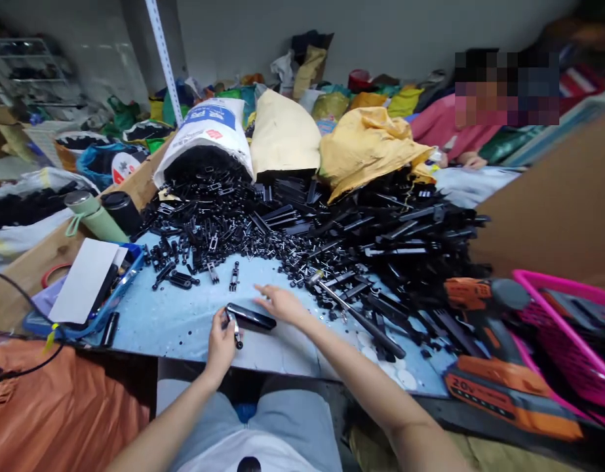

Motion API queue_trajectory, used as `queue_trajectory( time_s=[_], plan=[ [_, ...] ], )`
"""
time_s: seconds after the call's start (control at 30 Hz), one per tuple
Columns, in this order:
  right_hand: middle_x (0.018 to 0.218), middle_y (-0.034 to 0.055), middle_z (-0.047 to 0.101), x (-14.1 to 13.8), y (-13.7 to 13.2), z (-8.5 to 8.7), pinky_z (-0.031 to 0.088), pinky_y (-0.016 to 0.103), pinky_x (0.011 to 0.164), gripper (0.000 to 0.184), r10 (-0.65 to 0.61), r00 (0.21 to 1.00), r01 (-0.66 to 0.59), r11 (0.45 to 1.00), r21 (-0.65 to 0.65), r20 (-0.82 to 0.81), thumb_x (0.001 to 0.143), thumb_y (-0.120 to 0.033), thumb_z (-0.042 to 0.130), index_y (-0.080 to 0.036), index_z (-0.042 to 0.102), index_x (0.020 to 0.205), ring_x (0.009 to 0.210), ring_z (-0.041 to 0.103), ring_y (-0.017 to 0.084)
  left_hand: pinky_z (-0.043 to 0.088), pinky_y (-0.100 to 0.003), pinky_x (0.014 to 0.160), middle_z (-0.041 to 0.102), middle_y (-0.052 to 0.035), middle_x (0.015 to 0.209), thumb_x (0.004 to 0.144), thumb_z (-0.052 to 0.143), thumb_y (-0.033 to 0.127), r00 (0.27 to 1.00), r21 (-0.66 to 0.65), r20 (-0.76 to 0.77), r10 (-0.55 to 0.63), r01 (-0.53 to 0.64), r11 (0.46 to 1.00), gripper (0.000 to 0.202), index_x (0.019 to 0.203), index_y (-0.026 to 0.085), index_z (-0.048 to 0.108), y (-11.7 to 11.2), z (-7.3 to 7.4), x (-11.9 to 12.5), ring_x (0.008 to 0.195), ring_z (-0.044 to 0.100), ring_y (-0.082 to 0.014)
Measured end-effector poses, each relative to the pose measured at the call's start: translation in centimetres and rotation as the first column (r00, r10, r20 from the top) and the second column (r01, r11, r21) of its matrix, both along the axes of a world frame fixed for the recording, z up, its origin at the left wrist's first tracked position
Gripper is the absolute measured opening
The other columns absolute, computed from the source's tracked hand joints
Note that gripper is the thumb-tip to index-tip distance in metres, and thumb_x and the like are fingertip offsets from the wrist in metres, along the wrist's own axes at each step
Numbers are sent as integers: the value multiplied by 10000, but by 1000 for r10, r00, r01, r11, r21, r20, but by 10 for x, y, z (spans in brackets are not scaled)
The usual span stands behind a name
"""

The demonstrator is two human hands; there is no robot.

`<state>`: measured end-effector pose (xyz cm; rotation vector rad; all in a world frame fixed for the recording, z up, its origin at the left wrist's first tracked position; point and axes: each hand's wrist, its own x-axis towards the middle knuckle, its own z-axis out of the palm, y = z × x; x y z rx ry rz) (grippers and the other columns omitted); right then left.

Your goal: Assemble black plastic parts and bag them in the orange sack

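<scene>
My left hand (pixel 220 341) is closed on a small silver-and-black hinged part (pixel 236 330) near the front edge of the work table. Against its fingertips rests one end of a glossy black bar (pixel 253 317); I cannot tell whether they grip it too. My right hand (pixel 281 305) hovers just behind the bar, its fingers apart and nothing visible in them. Past the hands, a small black-and-silver clevis-like piece (pixel 234 276) stands on the blue table surface (pixel 149 308), with a similar piece (pixel 212 273) to its left.
Heaps of black parts (pixel 405 242) spill from a white sack (pixel 208 134), a cream sack (pixel 285 134) and a yellow sack (pixel 371 147). A hammer (pixel 358 316) lies right of my hands. An orange cordless drill (pixel 508 387) and pink basket (pixel 562 341) stand right; a blue tray (pixel 86 331) left. Another person (pixel 444 124) sits behind.
</scene>
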<state>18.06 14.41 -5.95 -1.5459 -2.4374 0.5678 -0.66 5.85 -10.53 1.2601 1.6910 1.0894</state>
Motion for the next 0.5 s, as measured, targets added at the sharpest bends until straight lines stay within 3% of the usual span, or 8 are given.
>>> queue_trajectory(
  time_s=[0.07, 0.13, 0.17, 0.23, 0.3, 0.37, 0.5],
  plan=[
    [1095, 112, 615, 37, 35, 9, 441, 294, 813, 416, -120, 980, 101, 987, 124, 157, 931, -415, 400, -185, 553, 1241, 1000, 557, 218, 484, -466, 866, 457, -173, 1275, 843, 492, 273, 932, 87, -350, -98, 136, 987, 478, 1306, 187, 414, -6, 3, -6, 1029, 588, -264],
    [1116, 159, 583, 74, 77, 19, 407, 336, 859, 360, -288, 915, 205, 935, 288, 284, 932, -306, 392, -113, 576, 1173, 1057, 498, 246, 331, -542, 1017, 392, -159, 1376, 806, 529, 197, 740, 119, -628, -241, 398, 910, 496, 1295, 207, 454, -3, 13, -8, 1254, 405, -321],
    [1149, 186, 555, 92, 97, 23, 372, 366, 906, 344, -360, 870, 231, 901, 367, 337, 926, -221, 371, -66, 568, 1161, 1099, 459, 253, 270, -564, 1047, 407, -137, 1378, 804, 525, 172, 628, 92, -708, -324, 536, 839, 490, 1288, 226, 468, 1, 17, -8, 1294, 350, -322],
    [1210, 221, 499, 121, 133, 29, 252, 437, 1010, 366, -432, 798, 223, 859, 460, 420, 915, -106, 292, 9, 551, 1147, 1189, 369, 252, 256, -561, 1049, 511, -102, 1290, 830, 485, 133, 407, -22, -777, -479, 744, 668, 456, 1270, 250, 489, 14, 23, -3, 1248, 407, -284],
    [1173, 226, 518, 142, 155, 32, 143, 494, 1050, 382, -453, 766, 220, 852, 476, 456, 902, -55, 252, 38, 577, 1079, 1202, 346, 246, 361, -495, 974, 595, -98, 1148, 861, 422, 90, 256, -131, -791, -555, 816, 563, 433, 1266, 225, 494, 26, 23, 3, 1094, 521, -242],
    [1038, 188, 587, 154, 164, 35, 98, 508, 1061, 384, -447, 761, 220, 860, 461, 470, 902, -51, 251, 14, 620, 985, 1134, 401, 226, 433, -407, 850, 621, -100, 1043, 874, 375, 53, 206, -164, -804, -558, 825, 541, 436, 1275, 187, 483, 34, 20, 6, 959, 562, -217],
    [904, 112, 606, 157, 153, 51, 108, 450, 1068, 426, -381, 786, 110, 862, 496, 488, 935, -89, 212, -35, 628, 1007, 983, 472, 160, 431, -353, 777, 613, -91, 991, 892, 383, 70, 270, -64, -842, -467, 809, 584, 411, 1281, 179, 462, 27, 19, 2, 913, 553, -207]
  ],
)
